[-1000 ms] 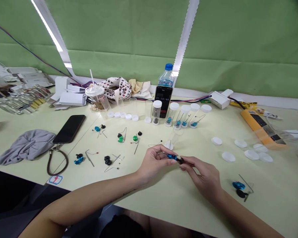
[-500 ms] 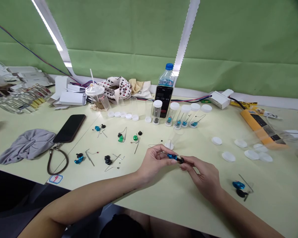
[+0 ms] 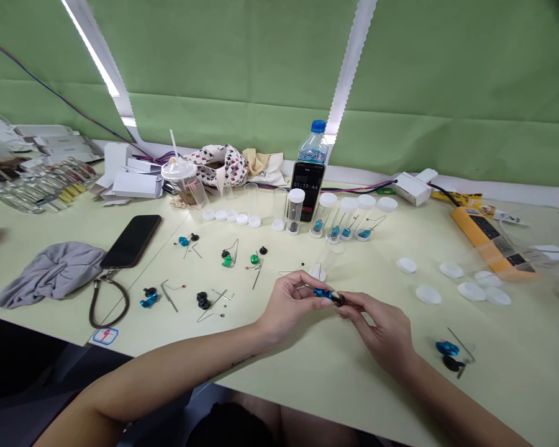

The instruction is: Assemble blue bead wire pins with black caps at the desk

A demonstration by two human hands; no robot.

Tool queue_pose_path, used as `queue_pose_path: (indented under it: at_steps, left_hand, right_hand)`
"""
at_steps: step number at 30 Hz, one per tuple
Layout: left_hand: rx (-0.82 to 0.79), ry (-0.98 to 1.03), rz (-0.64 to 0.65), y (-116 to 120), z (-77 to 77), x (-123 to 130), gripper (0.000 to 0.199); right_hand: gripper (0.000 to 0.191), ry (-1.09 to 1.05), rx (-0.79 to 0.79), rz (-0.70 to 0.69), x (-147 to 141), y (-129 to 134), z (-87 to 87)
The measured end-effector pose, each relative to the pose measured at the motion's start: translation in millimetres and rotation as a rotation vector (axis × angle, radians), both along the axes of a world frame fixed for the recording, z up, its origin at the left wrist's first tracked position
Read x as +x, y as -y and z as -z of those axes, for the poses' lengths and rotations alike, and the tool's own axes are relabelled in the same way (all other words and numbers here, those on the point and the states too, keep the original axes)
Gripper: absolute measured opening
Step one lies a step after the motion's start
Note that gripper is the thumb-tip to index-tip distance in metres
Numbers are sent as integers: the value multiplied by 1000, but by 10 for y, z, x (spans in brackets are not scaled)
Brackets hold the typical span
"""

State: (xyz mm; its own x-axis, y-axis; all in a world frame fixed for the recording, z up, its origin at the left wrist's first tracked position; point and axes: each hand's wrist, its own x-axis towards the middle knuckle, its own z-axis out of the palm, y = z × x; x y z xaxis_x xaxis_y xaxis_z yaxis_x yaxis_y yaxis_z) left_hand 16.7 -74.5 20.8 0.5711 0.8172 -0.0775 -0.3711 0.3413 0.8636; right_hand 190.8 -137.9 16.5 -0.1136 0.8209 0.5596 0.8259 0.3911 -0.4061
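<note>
My left hand (image 3: 291,305) pinches a small blue metal part (image 3: 323,293) between thumb and fingers. From the other side, my right hand (image 3: 377,320) grips a black knob (image 3: 339,300) that meets the blue part's right end. An uncapped clear tube (image 3: 330,261) lies just beyond my fingers. To the left are small sets of blue, green and black pieces with bent wires and hex keys, among them a green piece (image 3: 254,259) and a black piece (image 3: 203,301). Another blue piece (image 3: 447,347) lies right of my right hand.
Capped tubes (image 3: 327,200) stand before a propped phone (image 3: 307,192) and a bottle (image 3: 313,149). White caps (image 3: 428,294) and an orange power strip (image 3: 489,239) are at right. A dark phone (image 3: 131,241), grey cloth (image 3: 58,267) and lidded cup (image 3: 184,180) are at left.
Both hands keep the same hold with almost no movement. At the far left edge, another person's fingertips reach slightly further into view.
</note>
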Motion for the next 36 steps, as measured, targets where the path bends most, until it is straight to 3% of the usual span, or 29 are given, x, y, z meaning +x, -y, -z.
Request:
queue_pose_path:
  at_steps: [8,18,25,36]
  left_hand:
    - [13,-14,-55,-39,14,-11,27]
    - [9,4,2,-5,2,1,26]
    - [-11,-6,8,-5,-9,1,27]
    - [4,6,17,-5,4,4,27]
  right_hand:
    - [19,29,16,73,-16,-7,-29]
    - [16,72,116,18,-34,0,-32]
    - [21,52,47,40,-39,6,-44]
    - [18,61,70,29,-38,3,-40]
